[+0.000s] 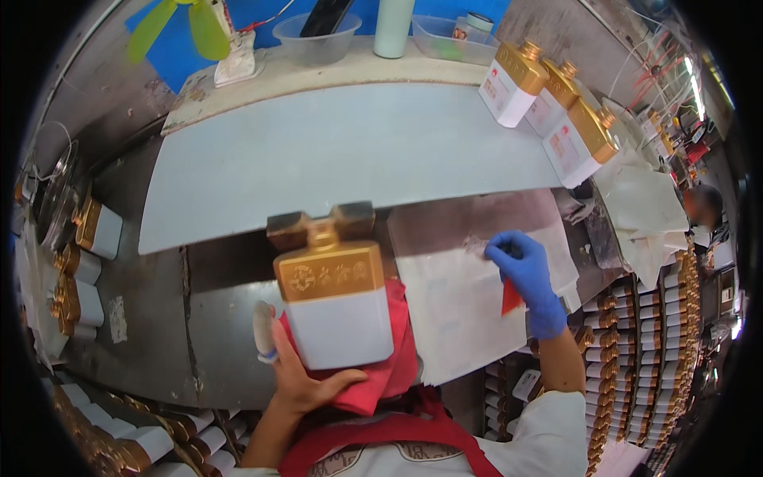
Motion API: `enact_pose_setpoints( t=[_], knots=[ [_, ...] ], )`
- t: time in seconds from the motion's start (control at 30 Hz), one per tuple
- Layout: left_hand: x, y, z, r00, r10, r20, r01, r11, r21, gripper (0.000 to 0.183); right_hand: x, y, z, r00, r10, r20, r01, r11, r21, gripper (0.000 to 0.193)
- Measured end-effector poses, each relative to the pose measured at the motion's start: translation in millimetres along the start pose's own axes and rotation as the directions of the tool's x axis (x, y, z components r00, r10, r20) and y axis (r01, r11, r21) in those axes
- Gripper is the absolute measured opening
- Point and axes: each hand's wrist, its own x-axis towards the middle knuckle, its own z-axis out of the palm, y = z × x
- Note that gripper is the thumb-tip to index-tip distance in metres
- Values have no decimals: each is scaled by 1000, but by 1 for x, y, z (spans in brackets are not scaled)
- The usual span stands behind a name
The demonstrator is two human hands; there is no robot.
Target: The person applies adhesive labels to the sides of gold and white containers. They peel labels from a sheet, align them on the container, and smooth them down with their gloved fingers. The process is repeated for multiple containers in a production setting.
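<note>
A flat bottle (338, 306) with a gold shoulder and white body lies in front of me, its neck between two dark blocks (354, 219). My left hand (306, 381) cradles its lower end, thumb at the bottom edge. One finger wears a pale finger cot (264, 330). A red cloth (399, 342) is bunched beneath the bottle, against that hand. Off to the right, my right hand (524, 274), in a blue glove, is closed over white sheets (457, 318). A pointed red flat piece (511, 297) sticks out below its fingers. Crumpled clear film (475, 246) shows at the fingertips.
Three gold-and-white bottles (509, 83) stand on the grey board (342, 151) at back right. More bottles (99, 229) line the left edge, and many fill rows (671, 334) at lower right. A green fan (211, 32) and plastic tub (318, 44) sit behind.
</note>
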Motion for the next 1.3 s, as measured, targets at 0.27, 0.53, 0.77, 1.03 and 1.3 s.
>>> enact_pose_setpoints(
  t=[0.27, 0.53, 0.77, 1.03, 1.3],
  knots=[
    [12, 66, 7, 991, 12, 132, 91, 664, -742, 57, -141, -61, 66, 970, -145, 197, 35, 879, 475, 17],
    [-20, 60, -29, 949, 316, 9, -287, 872, -396, 20, -155, -84, 71, 815, -362, 452, 400, 916, 13, 28],
    [-11, 30, -32, 988, 130, -87, -150, 945, -291, 38, -147, -70, 120, 913, -312, 263, 331, 943, -30, 11],
    [27, 3, -21, 963, 29, -269, -53, 995, -81, 40, -104, -51, 156, 850, -519, -89, 462, 816, -348, 11],
    [33, -7, -5, 966, -197, -168, 45, 768, -639, 66, -95, -36, 154, 987, -73, -141, 89, 990, 107, 36]
  ],
)
